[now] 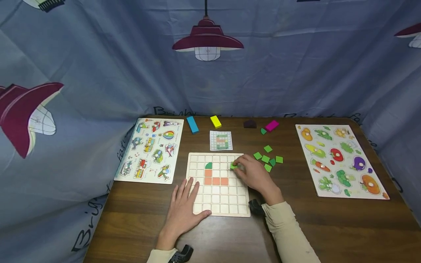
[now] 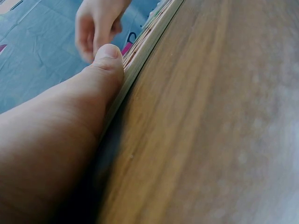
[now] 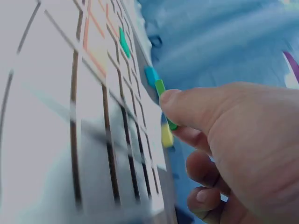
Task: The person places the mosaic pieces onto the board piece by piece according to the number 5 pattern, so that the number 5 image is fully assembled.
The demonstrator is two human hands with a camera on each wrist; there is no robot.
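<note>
A white grid board [image 1: 220,209] lies at the middle of the table, with orange square tiles [image 1: 216,181] and one dark green quarter-round tile [image 1: 208,166] in its cells. My left hand [image 1: 185,208] rests on the board's lower left edge, fingers straight and spread, thumb along the near edge. Over the board's upper right part, my right hand [image 1: 254,175] pinches a light green square tile [image 3: 161,87] between thumb and finger. In the right wrist view that tile stands on edge above the grid. Behind the board lies a small pattern card [image 1: 221,141] with a printed coloured grid.
Several loose green tiles [image 1: 268,148] lie right of the board. Blue [image 1: 192,125], yellow [image 1: 215,121], magenta [image 1: 272,126] and black [image 1: 250,124] pieces lie at the back. A vehicle picture board [image 1: 149,151] is at left, a vegetable picture board [image 1: 342,162] at right.
</note>
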